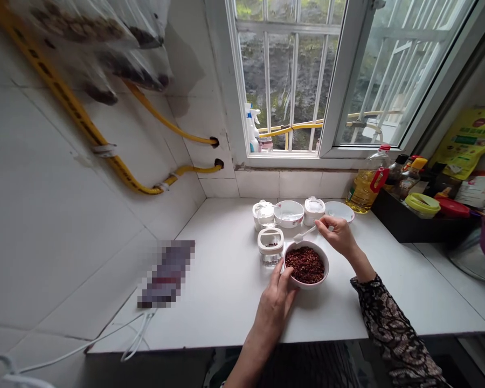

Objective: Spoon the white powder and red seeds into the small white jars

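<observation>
A white bowl (326,275) filled with dark red-brown peppercorn-like grains (305,264) stands on the counter. My left hand (275,299) grips the bowl's near left side, fingers on its rim. Over the bowl's far edge, my right hand (336,234) pinches the handle of a small white spoon (303,235). The spoon's head is above the bowl's far left rim; whether it carries anything is too small to tell. Close to the bowl's left is a clear jar (270,248) with a white rim and an open lid flap, a few dark grains visible inside.
Behind are two more lidded jars (263,214) (314,210), a white bowl (289,214) and a white plate (341,211). An oil bottle (364,186) and a black box (404,223) of condiments stand right. A blurred dark object (167,275) with a white cable (139,334) lies left.
</observation>
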{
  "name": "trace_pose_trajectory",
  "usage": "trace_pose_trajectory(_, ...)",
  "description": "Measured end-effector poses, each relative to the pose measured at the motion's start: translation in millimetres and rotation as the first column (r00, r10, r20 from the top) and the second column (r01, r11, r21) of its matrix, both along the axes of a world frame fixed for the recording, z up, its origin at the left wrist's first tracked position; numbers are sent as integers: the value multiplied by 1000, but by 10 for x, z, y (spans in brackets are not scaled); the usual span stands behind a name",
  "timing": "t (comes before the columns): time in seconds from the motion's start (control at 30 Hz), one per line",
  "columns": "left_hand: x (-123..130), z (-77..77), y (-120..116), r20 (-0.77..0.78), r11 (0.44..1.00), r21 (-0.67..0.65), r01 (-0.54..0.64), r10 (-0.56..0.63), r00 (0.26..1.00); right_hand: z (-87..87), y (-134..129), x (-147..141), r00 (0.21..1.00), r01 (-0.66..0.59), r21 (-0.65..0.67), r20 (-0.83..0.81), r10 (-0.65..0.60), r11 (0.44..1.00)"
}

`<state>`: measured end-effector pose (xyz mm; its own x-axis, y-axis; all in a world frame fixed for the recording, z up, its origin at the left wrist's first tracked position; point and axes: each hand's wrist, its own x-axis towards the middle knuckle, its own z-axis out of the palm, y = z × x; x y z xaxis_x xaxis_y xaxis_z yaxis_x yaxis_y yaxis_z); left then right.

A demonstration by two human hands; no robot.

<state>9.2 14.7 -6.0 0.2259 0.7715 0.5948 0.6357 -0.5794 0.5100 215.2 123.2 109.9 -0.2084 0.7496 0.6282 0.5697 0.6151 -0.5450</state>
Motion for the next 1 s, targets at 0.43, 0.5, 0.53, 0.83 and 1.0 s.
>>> trace_pose_trajectory(0.43,-10,-42,12,19,1000,-25,9,-8,1000,-263,69,-74,1000,-8,-316,16,14,949)
trace_pose_trajectory(0.5,-10,-37,12,18,1000,-28,14,-13,1000,-258,74,-61,999,-31,-357,1,33,933)
trace_pose_trajectory(0.53,-9,-33,11,17,1000,-27,15,-15,1000,-260,74,-64,999,-43,-371,-3,45,928)
trace_pose_trajectory(0.83,2,-35,12,27,999,-33,15,-14,1000,-280,85,-78,993,-89,-471,-110,42,877)
trace_pose_trajectory(1.0,0,-57,20,38,1000,-23,17,-16,999,-276,127,-18,990,-89,-488,-142,22,868)
